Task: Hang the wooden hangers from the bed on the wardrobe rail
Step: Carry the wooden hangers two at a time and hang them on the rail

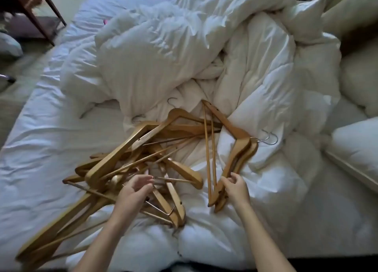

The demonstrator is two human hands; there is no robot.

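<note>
right hand (235, 186) on stacked hangers (235, 149), hooks (271, 139) rightward

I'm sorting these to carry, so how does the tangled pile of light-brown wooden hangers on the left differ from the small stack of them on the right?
The tangled pile holds many hangers, crossing at all angles; the small stack holds a few, aligned, hooks together. The right hand grips the stack, not the pile. Both lie on the white duvet.

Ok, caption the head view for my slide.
Right hand grips paired wooden hangers; left hand reaches into the hanger pile.
</note>
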